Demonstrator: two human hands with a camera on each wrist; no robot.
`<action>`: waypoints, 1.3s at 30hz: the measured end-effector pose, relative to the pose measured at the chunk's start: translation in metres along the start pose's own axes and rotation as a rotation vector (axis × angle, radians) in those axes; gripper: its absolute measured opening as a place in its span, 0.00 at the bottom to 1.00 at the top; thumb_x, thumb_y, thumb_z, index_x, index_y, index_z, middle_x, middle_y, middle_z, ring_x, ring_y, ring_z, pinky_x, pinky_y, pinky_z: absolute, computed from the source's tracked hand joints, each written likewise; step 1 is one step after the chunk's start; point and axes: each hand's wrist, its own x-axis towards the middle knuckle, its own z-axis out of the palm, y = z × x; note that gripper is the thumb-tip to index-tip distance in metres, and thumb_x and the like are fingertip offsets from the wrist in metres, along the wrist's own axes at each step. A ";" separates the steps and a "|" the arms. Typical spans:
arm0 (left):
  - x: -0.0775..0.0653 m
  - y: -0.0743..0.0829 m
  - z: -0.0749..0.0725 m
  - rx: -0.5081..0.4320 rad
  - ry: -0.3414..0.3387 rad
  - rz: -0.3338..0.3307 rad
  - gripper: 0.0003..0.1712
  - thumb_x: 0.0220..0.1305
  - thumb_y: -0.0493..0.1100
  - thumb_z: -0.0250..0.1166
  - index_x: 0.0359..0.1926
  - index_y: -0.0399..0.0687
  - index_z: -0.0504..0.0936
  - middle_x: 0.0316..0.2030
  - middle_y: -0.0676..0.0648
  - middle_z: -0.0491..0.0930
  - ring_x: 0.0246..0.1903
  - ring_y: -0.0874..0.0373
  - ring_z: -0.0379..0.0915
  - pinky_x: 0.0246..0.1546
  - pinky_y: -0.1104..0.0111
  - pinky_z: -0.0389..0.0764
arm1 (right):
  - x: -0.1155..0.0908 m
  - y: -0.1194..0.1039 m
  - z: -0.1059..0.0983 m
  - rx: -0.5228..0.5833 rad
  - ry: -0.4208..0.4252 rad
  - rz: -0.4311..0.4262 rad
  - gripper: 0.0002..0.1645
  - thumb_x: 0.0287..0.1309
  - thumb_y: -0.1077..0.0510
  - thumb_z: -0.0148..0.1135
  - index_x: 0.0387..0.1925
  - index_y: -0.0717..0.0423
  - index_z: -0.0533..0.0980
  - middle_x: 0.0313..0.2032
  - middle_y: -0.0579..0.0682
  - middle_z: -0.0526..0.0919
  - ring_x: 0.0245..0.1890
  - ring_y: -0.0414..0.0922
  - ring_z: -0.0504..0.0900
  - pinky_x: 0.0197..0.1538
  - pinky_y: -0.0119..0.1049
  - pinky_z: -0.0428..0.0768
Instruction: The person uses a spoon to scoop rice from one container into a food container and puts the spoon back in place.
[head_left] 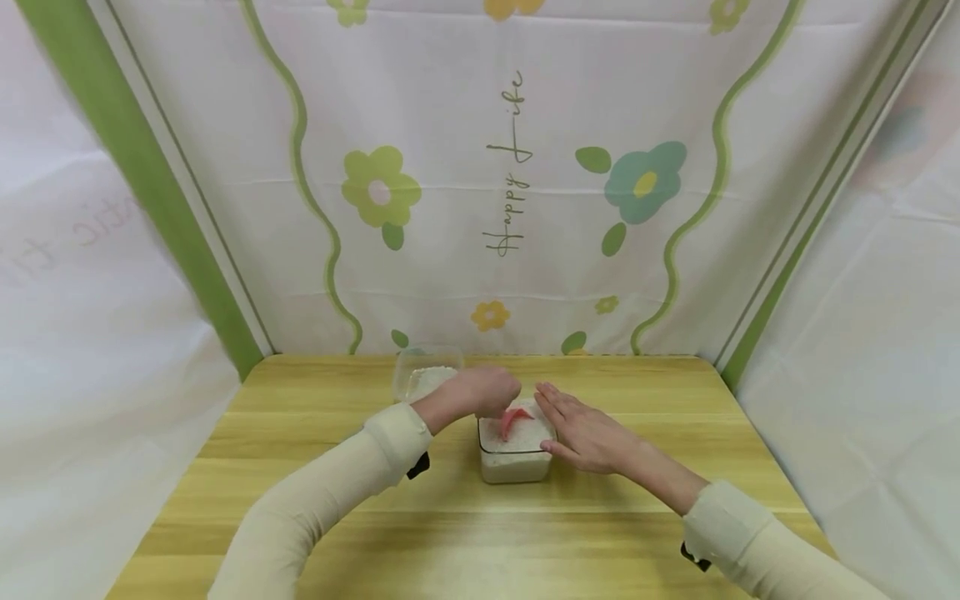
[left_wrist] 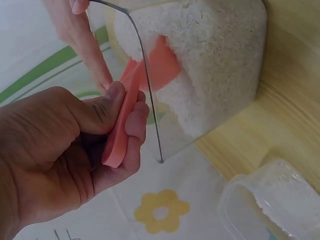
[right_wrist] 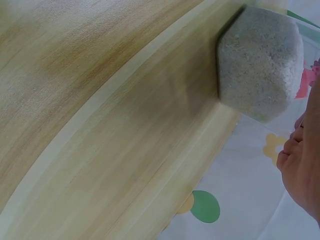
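My left hand (head_left: 483,392) grips the handle of a pink scoop (left_wrist: 162,65), its thumb lying along the top in the left wrist view. The scoop's bowl is partly sunk in white rice (left_wrist: 215,55). That rice fills much of a clear, dark-rimmed container (head_left: 517,469) standing on the table. On the container's right side is my right hand (head_left: 588,433), its fingers extended and its thumb right at the rim. In the right wrist view only part of this hand (right_wrist: 302,155) shows, at the right edge.
A second, smaller clear container (left_wrist: 240,200) with white grains in it stands behind and left of the first, partly overlapped by my left forearm. The wooden table (head_left: 337,467) ends at a flower-printed cloth wall (head_left: 450,275). White cloth also hangs on both sides.
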 end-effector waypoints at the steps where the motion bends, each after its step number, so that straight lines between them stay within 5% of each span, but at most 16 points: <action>1: 0.002 0.001 -0.001 -0.003 -0.009 0.001 0.10 0.70 0.38 0.61 0.29 0.48 0.81 0.24 0.51 0.81 0.19 0.63 0.69 0.20 0.74 0.71 | 0.000 0.000 -0.001 0.000 0.003 0.000 0.45 0.75 0.38 0.44 0.76 0.67 0.51 0.77 0.64 0.51 0.77 0.56 0.53 0.73 0.51 0.63; 10: 0.013 -0.004 -0.005 -0.104 -0.087 -0.019 0.16 0.65 0.36 0.64 0.19 0.49 0.79 0.15 0.53 0.81 0.13 0.66 0.72 0.17 0.75 0.69 | -0.001 0.003 -0.005 0.005 0.002 0.024 0.45 0.74 0.38 0.46 0.76 0.66 0.51 0.77 0.63 0.51 0.77 0.56 0.54 0.72 0.51 0.64; 17: 0.011 -0.021 -0.006 -0.223 -0.179 0.001 0.26 0.69 0.36 0.61 0.10 0.48 0.73 0.10 0.51 0.74 0.10 0.65 0.64 0.16 0.74 0.61 | 0.003 0.001 -0.002 0.029 0.007 0.003 0.45 0.75 0.37 0.43 0.76 0.66 0.51 0.77 0.62 0.51 0.78 0.56 0.53 0.73 0.51 0.63; 24: 0.000 -0.042 -0.004 -0.317 -0.131 0.074 0.20 0.69 0.39 0.63 0.19 0.43 0.88 0.19 0.44 0.85 0.14 0.62 0.73 0.19 0.75 0.67 | 0.001 0.001 0.000 0.031 0.008 0.012 0.45 0.75 0.37 0.43 0.76 0.66 0.51 0.77 0.62 0.50 0.78 0.56 0.53 0.73 0.51 0.63; 34: -0.016 -0.071 0.007 -0.477 -0.109 0.181 0.23 0.72 0.37 0.59 0.18 0.36 0.84 0.14 0.50 0.80 0.14 0.62 0.70 0.21 0.75 0.64 | 0.000 0.000 0.000 0.033 -0.012 0.016 0.46 0.75 0.37 0.43 0.76 0.66 0.49 0.78 0.63 0.48 0.78 0.56 0.51 0.74 0.51 0.61; 39: -0.025 -0.082 0.008 -0.575 -0.113 0.186 0.26 0.73 0.35 0.57 0.13 0.41 0.73 0.13 0.49 0.74 0.13 0.62 0.68 0.22 0.74 0.63 | 0.001 0.001 0.002 0.026 0.010 0.010 0.46 0.75 0.37 0.43 0.76 0.66 0.50 0.77 0.63 0.50 0.78 0.57 0.52 0.73 0.52 0.62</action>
